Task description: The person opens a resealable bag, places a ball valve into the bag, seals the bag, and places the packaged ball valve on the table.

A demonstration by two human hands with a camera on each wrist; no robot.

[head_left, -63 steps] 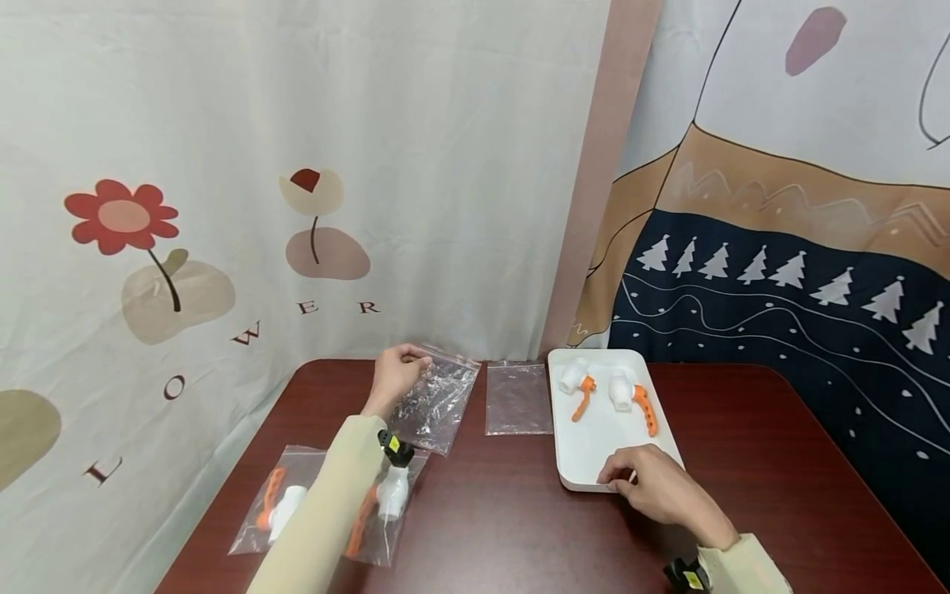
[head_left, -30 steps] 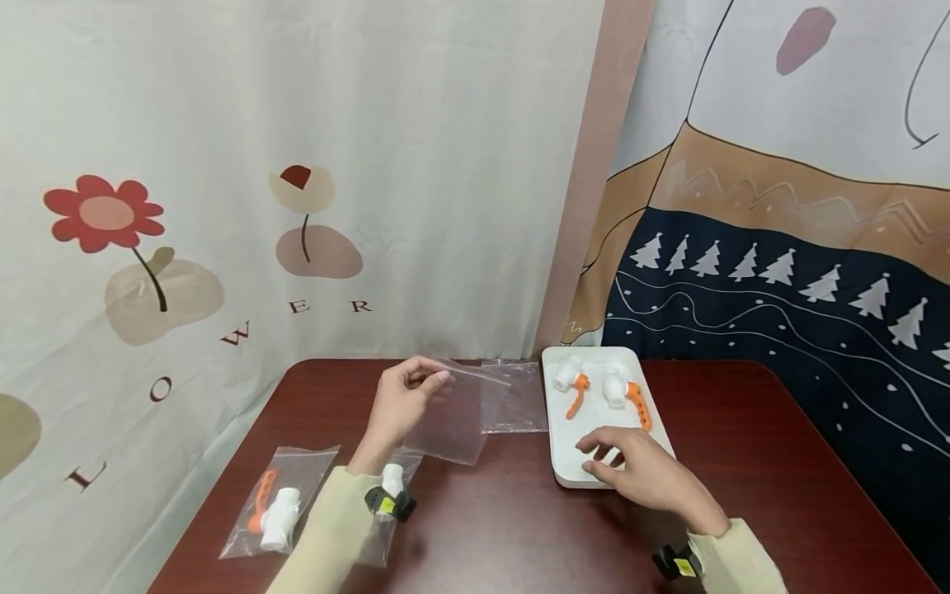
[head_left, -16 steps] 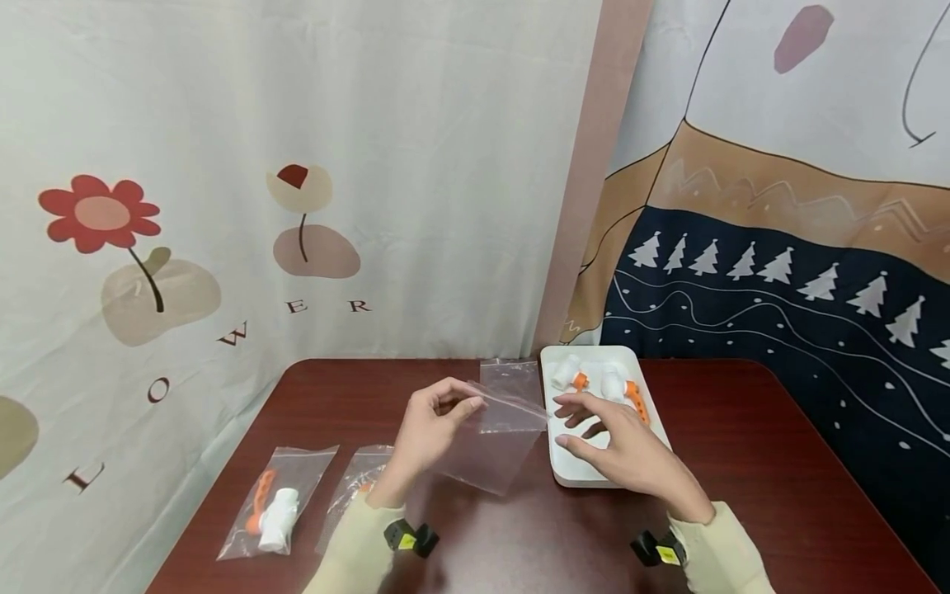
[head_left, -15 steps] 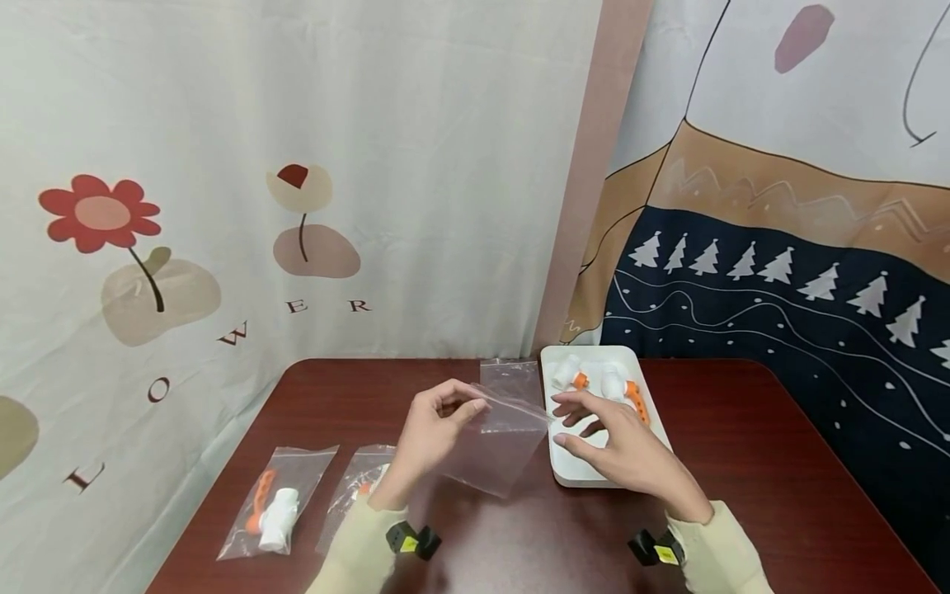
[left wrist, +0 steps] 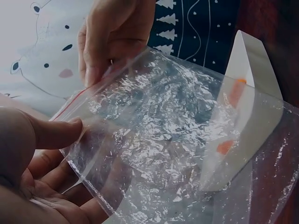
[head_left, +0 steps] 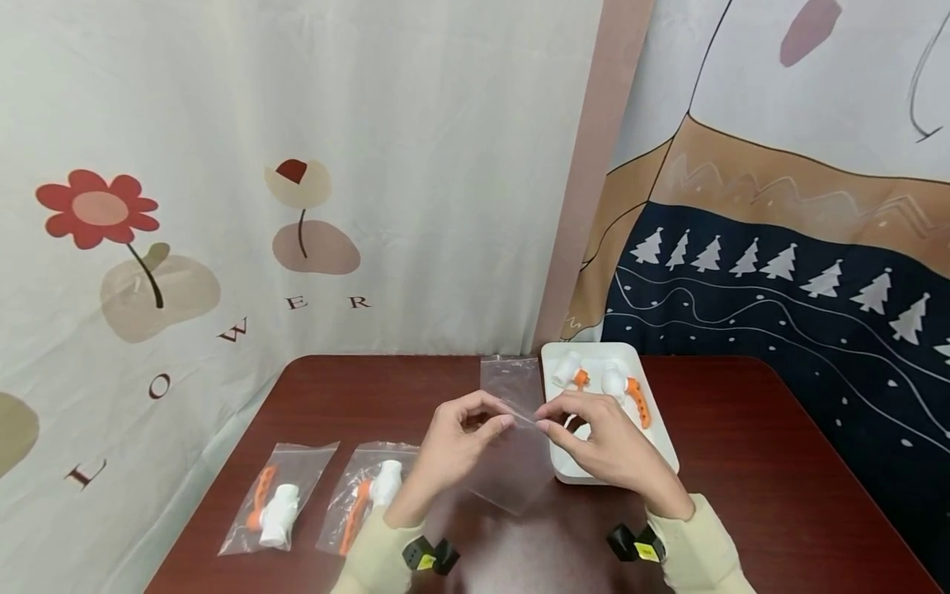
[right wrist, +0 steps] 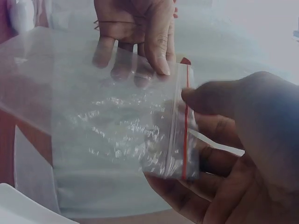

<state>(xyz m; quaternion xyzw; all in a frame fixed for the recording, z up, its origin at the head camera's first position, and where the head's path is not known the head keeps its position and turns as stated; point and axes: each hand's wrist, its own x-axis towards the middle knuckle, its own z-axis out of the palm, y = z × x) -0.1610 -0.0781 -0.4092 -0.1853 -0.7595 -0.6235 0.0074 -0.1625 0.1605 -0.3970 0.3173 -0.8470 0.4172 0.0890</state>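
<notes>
A clear zip-lock bag (head_left: pixel 510 474) hangs between my two hands above the table, with nothing visible inside. My left hand (head_left: pixel 462 437) pinches one end of its top edge between thumb and fingers. At the other end, my right hand (head_left: pixel 614 439) pinches the same edge, its thumb near the red zip line in the right wrist view. The crinkled film of the zip-lock bag (left wrist: pixel 159 126) fills much of the left wrist view. Just beyond my right hand stands a white tray (head_left: pixel 664 458) holding two white ball valves (head_left: pixel 614 381) with orange handles, partly hidden by that hand.
Two clear bags, each with a white-and-orange ball valve, lie on the table's left: one bag (head_left: pixel 308 462) farther out, the other bag (head_left: pixel 337 516) near my left forearm. Another flat clear bag (head_left: pixel 508 375) lies at the back beside the tray. A curtain (head_left: pixel 445 206) hangs behind.
My left hand has carried the zip-lock bag from the back left to the middle. My right hand has left the tray's near edge, moved left and taken hold of the bag's top edge.
</notes>
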